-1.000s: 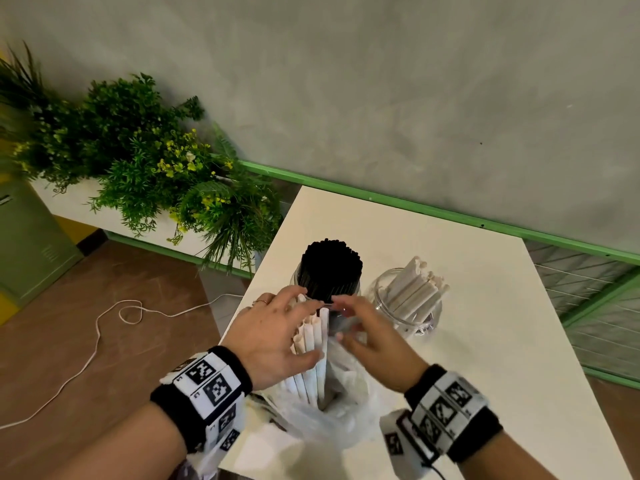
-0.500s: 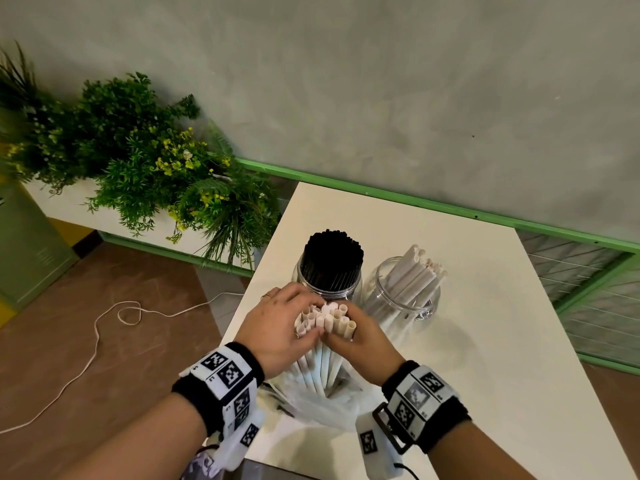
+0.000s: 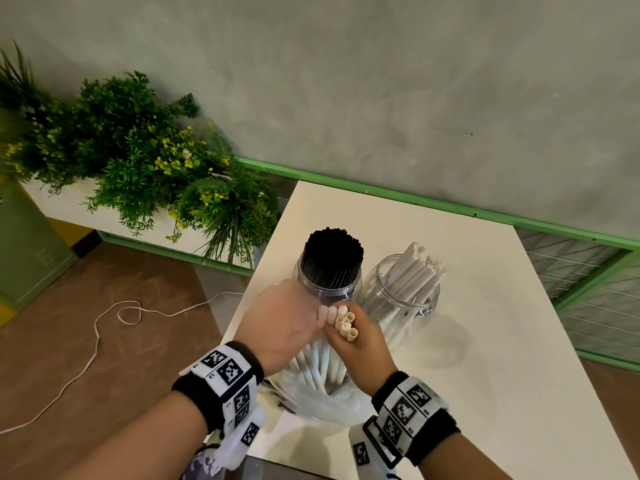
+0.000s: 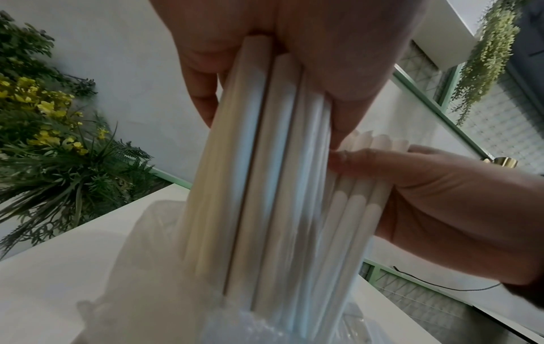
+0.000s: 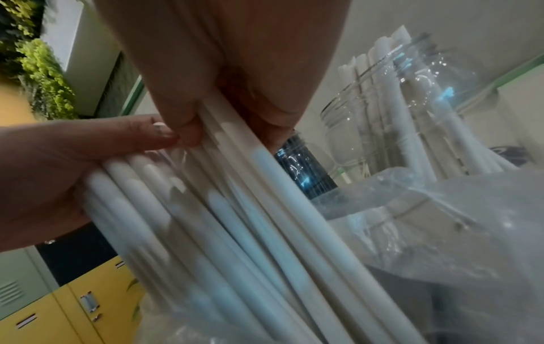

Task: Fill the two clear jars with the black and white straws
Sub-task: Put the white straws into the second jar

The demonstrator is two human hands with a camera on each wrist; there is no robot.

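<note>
Two clear jars stand on the white table (image 3: 485,341). The left jar (image 3: 329,282) is packed with black straws (image 3: 333,247). The right jar (image 3: 405,296) holds several white straws (image 3: 415,268) leaning right. In front of them a bunch of white straws (image 3: 341,322) stands upright in a clear plastic bag (image 3: 322,400). My left hand (image 3: 287,323) grips part of the bunch (image 4: 259,163) from the left. My right hand (image 3: 360,341) grips several straws (image 5: 265,186) on the right side, thumb and fingers curled round them.
A planter of green and yellow foliage (image 3: 138,168) stands left of the table. A white cord (image 3: 104,323) lies on the brown floor. A green rail (image 3: 450,206) runs along the grey wall behind. Yellow lockers (image 5: 58,314) show low in the right wrist view.
Both hands closed in round the white straw bunch and raised it in the bag; the right hand went from touching the tops to gripping several straws.
</note>
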